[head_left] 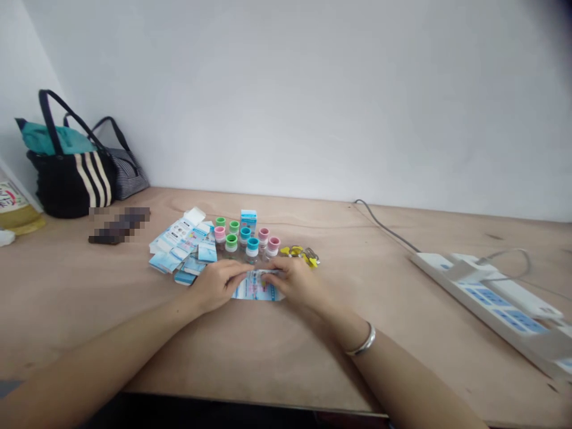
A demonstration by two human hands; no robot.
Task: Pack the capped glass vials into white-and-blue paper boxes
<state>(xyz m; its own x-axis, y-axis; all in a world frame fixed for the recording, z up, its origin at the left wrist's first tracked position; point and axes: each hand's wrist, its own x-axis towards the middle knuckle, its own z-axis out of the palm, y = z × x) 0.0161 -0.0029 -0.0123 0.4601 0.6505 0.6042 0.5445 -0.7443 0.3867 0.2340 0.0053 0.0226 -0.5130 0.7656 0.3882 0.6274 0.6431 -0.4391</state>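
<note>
My left hand (218, 283) and my right hand (297, 282) meet over a flat blue-and-white printed carton (252, 290) near the table's middle. Each has its fingers closed on one side of the carton, which partly hides the fingertips. Just beyond stand several small clear bottles with pink, green and blue tops (252, 245). Behind these is an upright blue-and-white box (249, 219). To the left of my left hand lies a loose pile of flattened cartons (183, 235). Small yellow and clear pieces (304, 255) lie beyond my right hand.
A white power strip (473, 295) with plugs and a grey cable (388, 225) occupies the right. At the far left are a black bag with white stripes (71, 185), a striped bag (127, 173) and a bottle of yellow liquid (20, 214). A blurred dark object (120, 226) lies nearby.
</note>
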